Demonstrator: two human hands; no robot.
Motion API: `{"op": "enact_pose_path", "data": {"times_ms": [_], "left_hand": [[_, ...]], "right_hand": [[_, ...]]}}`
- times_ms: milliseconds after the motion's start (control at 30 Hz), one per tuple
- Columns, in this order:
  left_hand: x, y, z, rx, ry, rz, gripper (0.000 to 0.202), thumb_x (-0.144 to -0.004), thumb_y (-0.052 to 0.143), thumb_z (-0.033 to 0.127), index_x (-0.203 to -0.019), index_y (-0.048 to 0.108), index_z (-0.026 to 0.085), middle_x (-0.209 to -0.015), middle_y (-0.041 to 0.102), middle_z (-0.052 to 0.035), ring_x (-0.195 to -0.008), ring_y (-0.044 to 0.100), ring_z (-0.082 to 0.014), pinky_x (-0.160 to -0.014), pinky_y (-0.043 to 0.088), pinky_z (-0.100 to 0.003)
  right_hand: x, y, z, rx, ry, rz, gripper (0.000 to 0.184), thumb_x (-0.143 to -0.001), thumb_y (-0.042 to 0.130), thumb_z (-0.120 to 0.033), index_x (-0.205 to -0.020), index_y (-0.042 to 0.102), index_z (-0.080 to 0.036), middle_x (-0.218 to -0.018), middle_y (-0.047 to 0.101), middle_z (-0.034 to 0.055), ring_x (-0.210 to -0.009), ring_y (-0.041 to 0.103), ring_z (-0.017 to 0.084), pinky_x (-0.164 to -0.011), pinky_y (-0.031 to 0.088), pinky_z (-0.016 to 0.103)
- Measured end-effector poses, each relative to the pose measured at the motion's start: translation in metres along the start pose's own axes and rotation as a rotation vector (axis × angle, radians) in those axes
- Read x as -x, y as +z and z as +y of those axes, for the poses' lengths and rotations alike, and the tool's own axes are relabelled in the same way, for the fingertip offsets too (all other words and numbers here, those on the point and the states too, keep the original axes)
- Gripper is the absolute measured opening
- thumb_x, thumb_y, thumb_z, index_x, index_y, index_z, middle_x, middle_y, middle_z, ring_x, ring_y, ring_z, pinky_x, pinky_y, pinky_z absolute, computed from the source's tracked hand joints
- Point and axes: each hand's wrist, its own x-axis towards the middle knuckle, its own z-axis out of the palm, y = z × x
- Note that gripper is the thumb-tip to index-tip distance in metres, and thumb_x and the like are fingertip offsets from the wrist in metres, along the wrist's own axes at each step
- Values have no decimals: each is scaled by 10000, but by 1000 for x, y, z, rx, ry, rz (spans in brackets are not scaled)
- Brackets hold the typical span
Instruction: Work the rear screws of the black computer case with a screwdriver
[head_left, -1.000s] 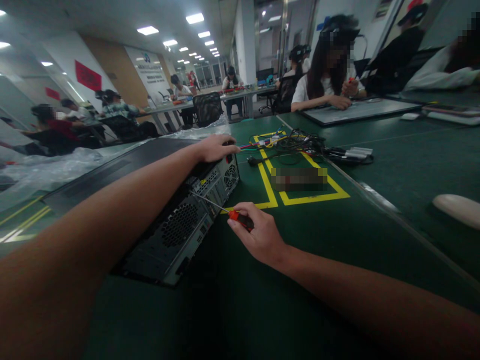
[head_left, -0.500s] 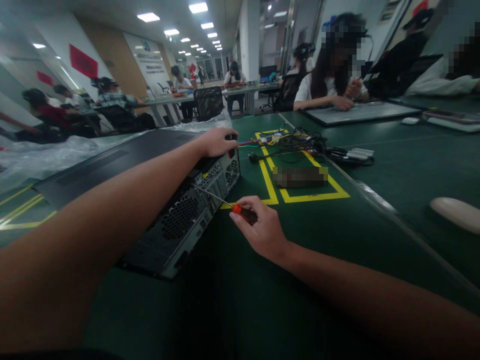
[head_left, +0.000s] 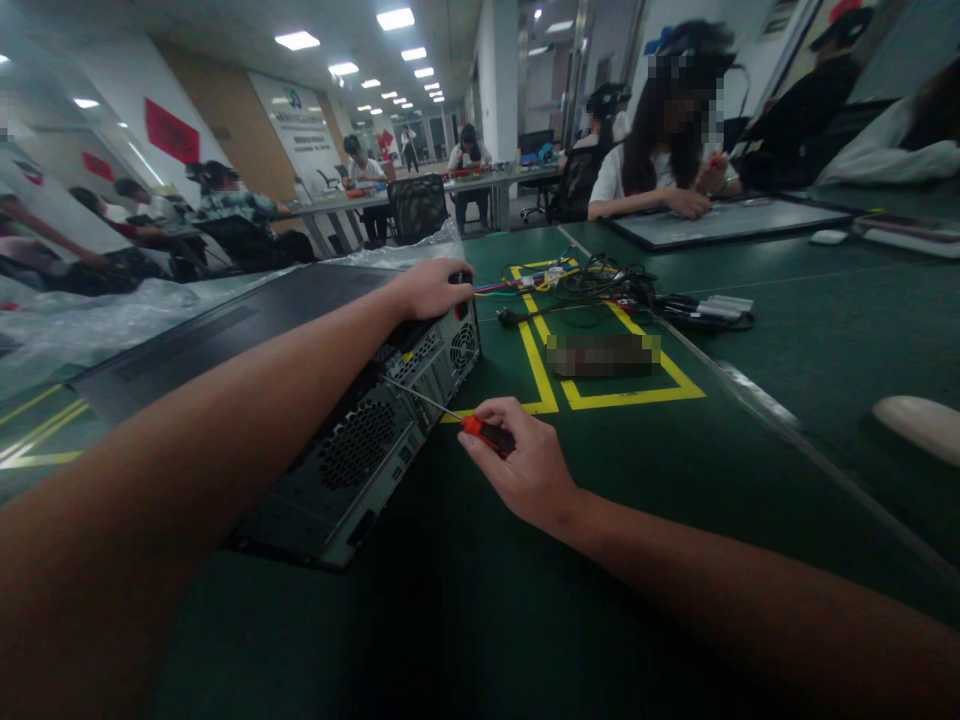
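Note:
A black computer case (head_left: 277, 310) lies on the green table, its grey metal back panel (head_left: 367, 430) turned towards me. My left hand (head_left: 439, 287) grips the case's far top corner, with fingers curled over the edge. In my right hand (head_left: 525, 450) is a screwdriver (head_left: 487, 436) with a red and black handle. Its thin shaft slants up to the left, and the tip meets the back panel near the expansion slots. Whether the tip sits in a screw is too small to tell. My left forearm hides part of the case.
Tangled cables (head_left: 607, 285) lie beyond the case, near yellow tape (head_left: 630, 401) and a blurred-out object (head_left: 604, 356). Clear plastic wrap (head_left: 97, 305) spreads behind the case. A pale rounded object (head_left: 919, 425) is at right. Across the table, a person works over a flat panel (head_left: 735, 222).
The view has shifted slightly. Both my hands keep their grips, and the screwdriver tip stays at the back panel with hardly any visible movement.

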Motion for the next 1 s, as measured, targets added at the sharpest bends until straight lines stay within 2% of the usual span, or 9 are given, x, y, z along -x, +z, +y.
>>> {"op": "enact_pose_path", "data": {"times_ms": [300, 433, 567, 700, 800, 900, 1000], "left_hand": [[8, 3, 6, 47, 78, -32, 566, -982, 523, 382, -1439, 782, 170, -1532, 760, -201, -1463, 674, -379, -1262, 512, -493], [9, -3, 11, 17, 101, -53, 578, -995, 508, 435, -1419, 776, 149, -1473, 770, -216, -1404, 690, -390, -1242, 514, -507], [4, -9, 11, -16, 105, -93, 595, -967, 526, 507, -1385, 778, 166, -1420, 790, -183, -1343, 706, -381, -1196, 535, -492], [0, -7, 7, 40, 88, -105, 558, -975, 495, 501, -1298, 813, 175, -1364, 818, -167, -1294, 736, -360, -1145, 557, -467], [3, -3, 6, 49, 85, -60, 533, -976, 512, 436, -1319, 831, 181, -1358, 833, -163, -1271, 758, -346, -1134, 564, -452], [9, -2, 8, 32, 93, -2, 514, -986, 517, 384, -1328, 846, 189, -1414, 828, -162, -1328, 744, -340, -1175, 545, -444], [17, -7, 13, -41, 95, 114, 478, -1012, 499, 375, -1262, 853, 174, -1409, 813, -182, -1353, 715, -350, -1192, 527, -466]], "right_hand": [[11, 3, -6, -18, -4, -7, 76, -1052, 746, -294, -1101, 704, -253, -991, 848, 44, -815, 808, 201, -741, 625, 306], [11, 3, -6, -12, -17, -15, 75, -1054, 741, -290, -1106, 708, -247, -989, 846, 50, -828, 818, 208, -756, 639, 313], [10, 4, -6, 8, -26, -8, 71, -1057, 742, -277, -1111, 706, -247, -990, 845, 49, -826, 822, 210, -770, 654, 321], [11, 4, -7, 2, -14, -4, 99, -1052, 749, -283, -1136, 705, -256, -1013, 854, 46, -862, 840, 213, -786, 666, 317], [12, 3, -7, 0, 5, -2, 113, -1042, 766, -296, -1130, 708, -255, -992, 851, 41, -848, 834, 212, -772, 659, 314], [11, 1, -8, 15, 17, 1, 94, -1037, 774, -297, -1097, 717, -252, -964, 843, 38, -810, 814, 208, -750, 643, 316], [10, 0, -9, 31, 7, 18, 88, -1030, 782, -296, -1088, 733, -253, -967, 845, 41, -806, 803, 214, -754, 641, 326]]}}
